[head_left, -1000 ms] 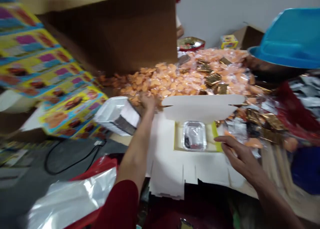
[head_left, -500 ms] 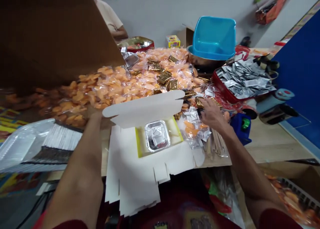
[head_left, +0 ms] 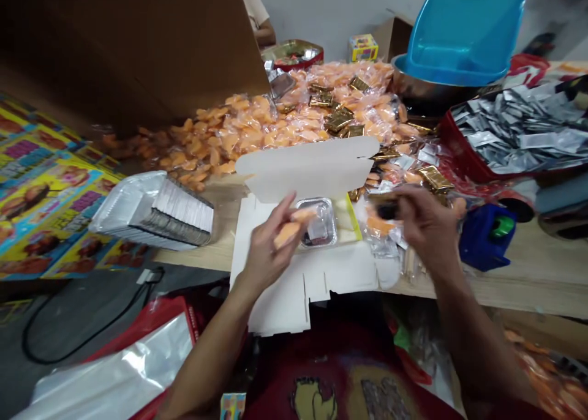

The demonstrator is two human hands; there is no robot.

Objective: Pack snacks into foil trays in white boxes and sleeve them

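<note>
**Wooden surface (head_left: pixel 514 273): white carton (head_left: pixel 307 166) open, foil tray in**

Foil tray (head_left: pixel 319 224) sits inside the carton, flaps still unfolded. Hands apart above it: left hand (head_left: pixel 264 245) pinches an orange piece (head_left: pixel 287 234); right hand (head_left: pixel 427 227) blurred, hold unclear. Orange packets (head_left: pixel 257 129) lie behind the carton.

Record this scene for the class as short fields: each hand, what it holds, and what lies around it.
Left hand: holds an orange piece over a foil tray
Right hand: holds a small dark item, blurred
Beneath hands: white card box, unfolded
Around: orange packets; stacked foil trays; silver sachets
</note>
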